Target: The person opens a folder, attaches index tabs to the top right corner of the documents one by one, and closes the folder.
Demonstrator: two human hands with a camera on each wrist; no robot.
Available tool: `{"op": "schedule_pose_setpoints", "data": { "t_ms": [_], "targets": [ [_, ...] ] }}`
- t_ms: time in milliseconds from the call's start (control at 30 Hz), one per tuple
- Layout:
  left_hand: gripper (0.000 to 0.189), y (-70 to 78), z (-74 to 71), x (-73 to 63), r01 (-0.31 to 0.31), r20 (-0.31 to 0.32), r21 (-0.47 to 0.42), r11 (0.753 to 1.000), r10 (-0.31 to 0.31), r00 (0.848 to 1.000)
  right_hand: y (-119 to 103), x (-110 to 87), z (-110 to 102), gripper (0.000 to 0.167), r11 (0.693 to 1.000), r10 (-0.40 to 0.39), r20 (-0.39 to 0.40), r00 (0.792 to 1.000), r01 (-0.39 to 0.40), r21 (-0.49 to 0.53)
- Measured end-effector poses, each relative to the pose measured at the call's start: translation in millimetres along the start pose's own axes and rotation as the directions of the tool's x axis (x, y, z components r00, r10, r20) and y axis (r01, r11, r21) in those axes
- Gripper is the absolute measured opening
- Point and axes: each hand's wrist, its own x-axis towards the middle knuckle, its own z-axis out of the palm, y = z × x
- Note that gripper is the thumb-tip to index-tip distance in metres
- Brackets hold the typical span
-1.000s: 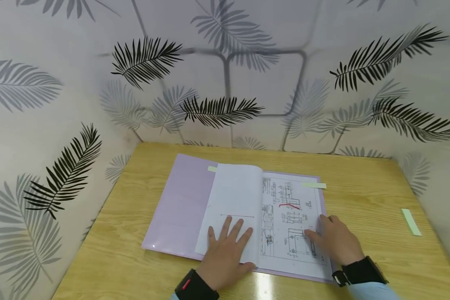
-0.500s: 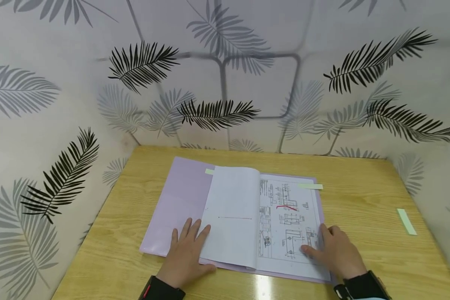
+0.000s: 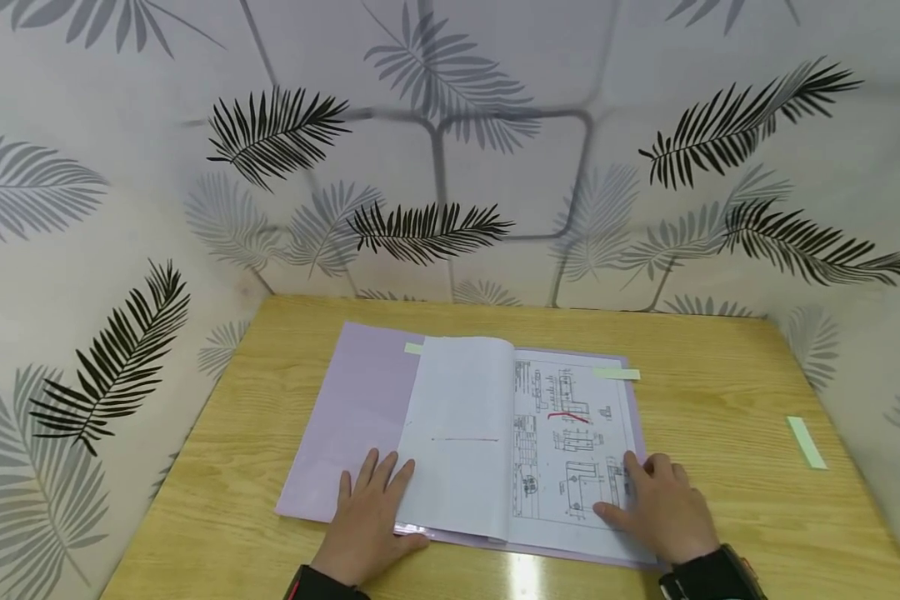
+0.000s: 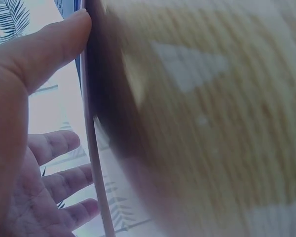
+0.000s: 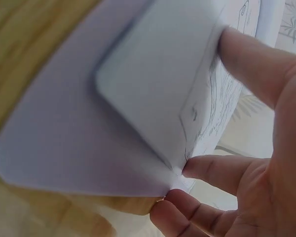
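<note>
A lavender folder (image 3: pixel 352 400) lies spread on the table, with a blank-backed sheet (image 3: pixel 457 392) turned to the left and a technical drawing page (image 3: pixel 592 450) showing on the right. My left hand (image 3: pixel 367 529) rests with spread fingers over the folder's lower left edge, its thumb near the front rim. At the right margin of the drawing page, my right hand (image 3: pixel 663 508) touches the paper. Its thumb (image 5: pixel 256 59) lies on the page's face in the right wrist view. The index fingertip meets the page edge there, while other fingertips sit at the folder's rim.
Pale green strips stick out at the sheet's top left (image 3: pixel 412 348) and the drawing's top right. Another green strip (image 3: pixel 806 443) lies on the wooden table (image 3: pixel 720 367) to the right. Leaf-patterned cloth (image 3: pixel 495 150) surrounds the table at the back and sides.
My left hand has slid left off the turned sheet onto the folder's lower left edge. My right hand's fingers have drawn in slightly at the drawing page's right margin.
</note>
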Motion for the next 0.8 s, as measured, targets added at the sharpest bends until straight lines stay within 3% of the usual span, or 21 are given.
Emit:
{"op": "schedule_pose_setpoints", "data": {
  "t_ms": [167, 300, 433, 667, 800],
  "targets": [
    [0.099, -0.9, 2.7, 0.0, 0.007, -0.005, 0.007, 1.000, -0.007, 1.000, -3.4, 1.0, -2.7, 0.099, 1.000, -0.010, 0.001, 1.000, 0.010, 0.011],
    [0.097, 0.5, 3.3, -0.6, 0.004, -0.008, -0.006, 1.000, -0.004, 1.000, -4.7, 2.7, -4.2, 0.098, 0.997, -0.003, 0.073, 0.997, -0.003, 0.083],
    [0.095, 1.6, 3.9, -1.7, 0.003, -0.011, -0.013, 1.000, -0.003, 1.000, -6.5, 4.2, -5.2, 0.100, 0.987, 0.023, 0.149, 0.989, -0.047, 0.155],
    [0.094, 3.6, 2.9, -3.8, 0.000, -0.031, -0.015, 1.000, -0.001, 1.000, -3.1, 7.1, -5.4, 0.112, 0.966, 0.113, 0.190, 0.975, -0.152, 0.208],
    [0.094, 4.5, -0.6, -6.1, -0.002, -0.027, -0.024, 1.000, 0.001, 1.000, 3.2, 6.8, -11.5, 0.097, 0.939, 0.121, 0.190, 0.974, -0.174, 0.296]
  ]
}}
